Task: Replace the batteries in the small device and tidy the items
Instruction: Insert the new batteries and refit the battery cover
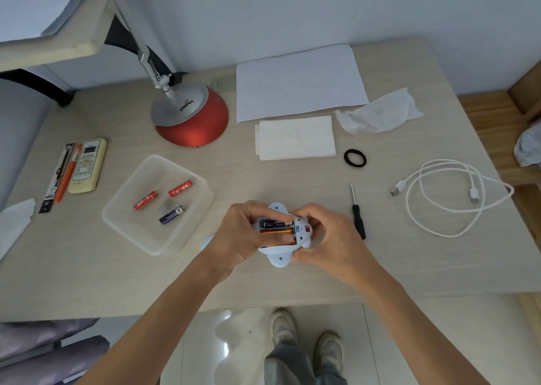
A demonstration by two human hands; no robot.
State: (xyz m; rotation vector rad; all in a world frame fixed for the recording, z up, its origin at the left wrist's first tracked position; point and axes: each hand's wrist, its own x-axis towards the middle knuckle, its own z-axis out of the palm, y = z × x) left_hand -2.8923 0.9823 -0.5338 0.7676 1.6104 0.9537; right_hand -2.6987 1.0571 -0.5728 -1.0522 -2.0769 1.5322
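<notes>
A small pale-blue device (pixel 280 260) is held over the desk's front middle, its battery bay open and facing up. Inside the bay lie a dark blue battery (pixel 273 224) and orange-black batteries (pixel 276 231). My left hand (pixel 240 235) grips the device's left side, with a finger pressing on the lowest battery. My right hand (pixel 322 238) holds the device's right end. To the left, a clear plastic tray (pixel 187 238) holds two red batteries (pixel 145 200) (pixel 180 188) and one dark blue battery (pixel 171 214). A small black-handled screwdriver (pixel 358 217) lies just right of my hands.
A red-based desk lamp (pixel 190 118) stands at the back left. White paper (pixel 298 83), folded tissues (pixel 295 137), a crumpled wrapper (pixel 380 112) and a black hair tie (pixel 354 158) lie behind. A white USB cable (pixel 450 194) is coiled at the right; a remote (pixel 86 165) and pens (pixel 63 173) at the left.
</notes>
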